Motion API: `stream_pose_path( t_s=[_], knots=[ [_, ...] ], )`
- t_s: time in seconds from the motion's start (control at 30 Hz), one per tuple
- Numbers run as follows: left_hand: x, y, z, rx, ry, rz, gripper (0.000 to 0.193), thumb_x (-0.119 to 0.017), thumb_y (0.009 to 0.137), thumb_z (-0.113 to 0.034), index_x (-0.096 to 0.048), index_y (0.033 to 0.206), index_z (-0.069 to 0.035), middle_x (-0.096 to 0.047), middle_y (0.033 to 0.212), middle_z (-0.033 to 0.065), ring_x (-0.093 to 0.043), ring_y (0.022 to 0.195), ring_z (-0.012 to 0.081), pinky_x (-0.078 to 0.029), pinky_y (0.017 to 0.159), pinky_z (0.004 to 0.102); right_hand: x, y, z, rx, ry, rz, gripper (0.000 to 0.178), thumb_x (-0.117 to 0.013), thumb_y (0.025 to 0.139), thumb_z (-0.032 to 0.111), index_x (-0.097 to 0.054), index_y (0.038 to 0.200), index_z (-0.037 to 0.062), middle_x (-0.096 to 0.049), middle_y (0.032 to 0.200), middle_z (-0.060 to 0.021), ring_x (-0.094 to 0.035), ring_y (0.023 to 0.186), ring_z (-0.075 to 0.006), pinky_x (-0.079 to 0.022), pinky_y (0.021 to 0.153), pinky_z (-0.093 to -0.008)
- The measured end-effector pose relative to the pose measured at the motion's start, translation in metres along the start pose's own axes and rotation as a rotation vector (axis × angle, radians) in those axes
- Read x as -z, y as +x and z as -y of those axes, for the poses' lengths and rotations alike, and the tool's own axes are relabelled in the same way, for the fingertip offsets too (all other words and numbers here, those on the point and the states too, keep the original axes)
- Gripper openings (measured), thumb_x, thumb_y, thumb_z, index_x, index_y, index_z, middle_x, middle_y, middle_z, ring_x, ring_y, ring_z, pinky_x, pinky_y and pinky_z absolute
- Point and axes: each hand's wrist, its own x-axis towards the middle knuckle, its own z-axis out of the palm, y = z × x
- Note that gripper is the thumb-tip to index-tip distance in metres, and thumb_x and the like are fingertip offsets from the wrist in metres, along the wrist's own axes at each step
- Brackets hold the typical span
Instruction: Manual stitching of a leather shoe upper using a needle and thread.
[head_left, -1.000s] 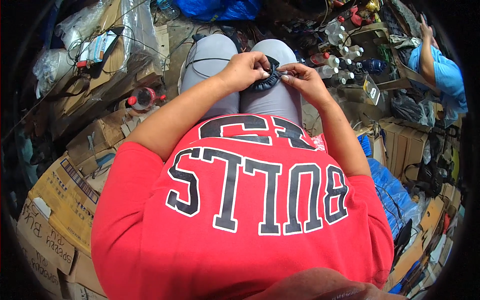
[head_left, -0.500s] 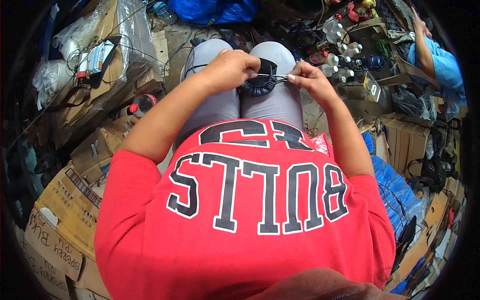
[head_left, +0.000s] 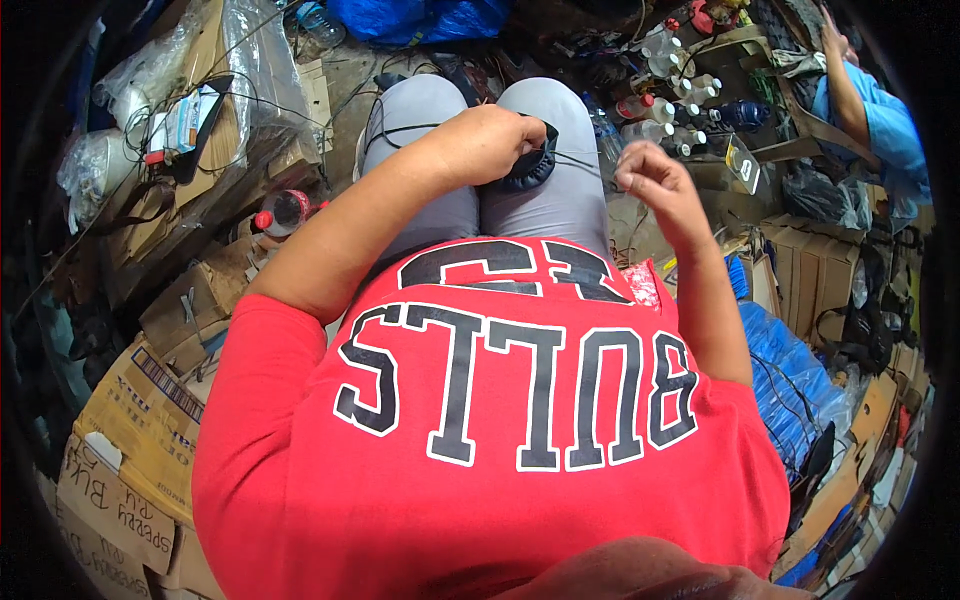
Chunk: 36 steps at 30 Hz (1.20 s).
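My left hand (head_left: 497,143) is closed on a black piece (head_left: 527,172) with a puckered, gathered edge, resting over my grey-clad thighs. It looks like leather, perhaps a shoe upper, and my fingers hide part of it. A thin dark cord (head_left: 574,161) runs from the piece toward the right, across my right thigh. My right hand (head_left: 655,185) is raised to the right of that thigh, apart from the piece. Its thumb and fingertips come together in a pinch; what they hold, if anything, is too small to make out. Another dark cord (head_left: 405,128) crosses my left thigh.
Several bottles (head_left: 665,110) stand ahead on the right. A red-capped bottle (head_left: 285,212) lies by my left side. Cardboard (head_left: 130,420) is piled at the left, with boxes (head_left: 815,265) and blue plastic (head_left: 800,390) at the right. Another person in a blue shirt (head_left: 885,120) is at the far right.
My right hand has drawn away to the right from the black piece. The pale thread stretched between my hands no longer shows. My left hand has shifted slightly right, still on the piece.
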Motion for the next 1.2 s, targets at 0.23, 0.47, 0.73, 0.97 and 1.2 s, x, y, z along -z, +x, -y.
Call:
stream_pose_path(
  t_s=[0.23,0.47,0.73,0.97,1.2],
  knots=[
    [0.003,0.010,-0.005,-0.051,0.182,0.069,0.010,-0.054,0.081,-0.007,-0.058,0.089,-0.003,-0.062,0.082,0.0183,-0.059,0.080,0.0364,-0.046,0.068,0.0426,0.029,0.063,-0.015,0.009,-0.801,-0.255,0.016,-0.068,0.076,0.017,-0.065,0.085,0.0049,-0.056,0.093,-0.0094,-0.056,0.081,-0.0219,-0.047,0.070,-0.0328],
    [0.003,0.001,0.003,0.045,0.100,0.083,0.013,-0.052,0.083,-0.013,-0.057,0.091,-0.004,-0.062,0.080,0.0202,-0.059,0.078,0.0386,-0.046,0.067,0.0448,-0.025,0.046,0.043,0.364,-1.196,0.116,0.009,-0.061,0.080,0.019,-0.063,0.083,0.0100,-0.062,0.083,-0.0064,-0.058,0.086,-0.0251,-0.040,0.081,-0.0372],
    [0.012,-0.006,0.003,-0.043,0.130,0.110,0.012,-0.050,0.082,-0.009,-0.055,0.092,-0.005,-0.060,0.079,0.0191,-0.058,0.078,0.0383,-0.045,0.066,0.0439,-0.035,0.055,0.020,0.378,-1.285,0.267,0.007,-0.053,0.080,0.011,-0.059,0.082,0.0140,-0.063,0.078,-0.0032,-0.059,0.083,-0.0218,-0.037,0.079,-0.0348],
    [0.059,-0.097,0.050,0.189,0.089,-0.108,0.020,-0.052,0.077,0.000,-0.054,0.096,-0.003,-0.059,0.083,0.0194,-0.057,0.076,0.0333,-0.046,0.071,0.0380,0.005,0.034,-0.005,0.291,-1.066,0.172,0.002,-0.061,0.079,0.009,-0.059,0.079,0.0094,-0.058,0.069,-0.0072,-0.057,0.071,-0.0203,-0.041,0.073,-0.0322],
    [0.104,-0.103,0.013,0.208,-0.500,-0.421,0.011,-0.064,0.085,-0.014,-0.060,0.082,-0.004,-0.054,0.074,-0.0055,-0.046,0.069,0.0022,-0.037,0.063,0.0184,0.031,0.040,0.005,0.042,-0.277,-0.215,0.020,-0.066,0.084,0.018,-0.066,0.096,0.0019,-0.061,0.080,0.0005,-0.053,0.075,-0.0066,-0.043,0.071,-0.0216]
  ],
)
